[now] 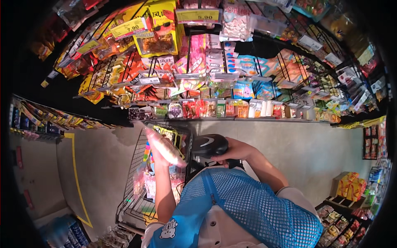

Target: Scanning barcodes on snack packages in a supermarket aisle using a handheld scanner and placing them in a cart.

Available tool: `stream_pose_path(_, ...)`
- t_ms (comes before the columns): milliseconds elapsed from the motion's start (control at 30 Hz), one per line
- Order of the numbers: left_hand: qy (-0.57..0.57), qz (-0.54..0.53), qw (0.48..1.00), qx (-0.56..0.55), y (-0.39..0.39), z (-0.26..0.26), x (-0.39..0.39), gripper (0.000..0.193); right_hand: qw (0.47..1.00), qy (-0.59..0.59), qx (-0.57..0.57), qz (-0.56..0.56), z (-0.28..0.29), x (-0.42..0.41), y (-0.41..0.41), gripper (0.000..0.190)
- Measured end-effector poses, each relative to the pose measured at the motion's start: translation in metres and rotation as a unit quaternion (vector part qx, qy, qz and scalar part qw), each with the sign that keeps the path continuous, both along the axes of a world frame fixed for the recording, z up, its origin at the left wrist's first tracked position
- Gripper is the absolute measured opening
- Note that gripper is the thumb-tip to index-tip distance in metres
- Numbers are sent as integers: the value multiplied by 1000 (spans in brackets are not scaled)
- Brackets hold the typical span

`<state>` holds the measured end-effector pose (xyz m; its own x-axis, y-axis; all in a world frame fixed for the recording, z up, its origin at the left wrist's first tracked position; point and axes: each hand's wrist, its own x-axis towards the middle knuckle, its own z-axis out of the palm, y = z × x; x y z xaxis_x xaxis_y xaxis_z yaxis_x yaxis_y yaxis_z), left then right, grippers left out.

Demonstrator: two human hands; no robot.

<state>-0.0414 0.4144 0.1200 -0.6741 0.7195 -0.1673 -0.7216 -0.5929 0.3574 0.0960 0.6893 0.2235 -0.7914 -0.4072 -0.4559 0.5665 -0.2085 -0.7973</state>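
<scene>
My left hand [162, 156] holds a pinkish plastic snack bag [165, 147], blurred and tilted, above a wire shopping cart [131, 173]. Several packaged snacks [150, 183] lie in the cart. My right hand [237, 149] grips a black handheld device [211, 145] that looks like a barcode scanner. Its head points left, close to the cart's right side, at about the height of my waist. The bag and the device are apart. The bag hides part of my left hand's fingers.
Ahead stands a shelf rack [223, 119] with many hanging snack bags [158, 34] and price tags. Another shelf [37, 133] is at the left, and a snack display [341, 223] is at the lower right. Yellow tape [76, 179] marks the floor left of the cart.
</scene>
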Motion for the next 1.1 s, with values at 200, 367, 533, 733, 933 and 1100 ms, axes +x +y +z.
stream_pose_path(200,-133,86,974,-161,-21,-23,9,67,998,32,24,-41,-4,-6,-17,52)
stream_pose_path(367,-67,146,967,-200,-38,-18,3,43,994,16,63,-89,-9,-16,-35,21)
stream_pose_path(533,-34,187,953,-236,-46,-10,2,30,991,15,75,-106,-7,-23,-48,16)
stream_pose_path(733,-8,166,951,-263,-51,-21,0,35,981,81,69,-162,-11,-21,-47,25)
stream_pose_path(933,15,149,954,-261,-41,-10,-23,30,949,202,71,-230,26,-50,1,57)
stream_pose_path(1100,122,148,946,-260,1,33,-68,30,870,351,63,-340,88,-117,54,53)
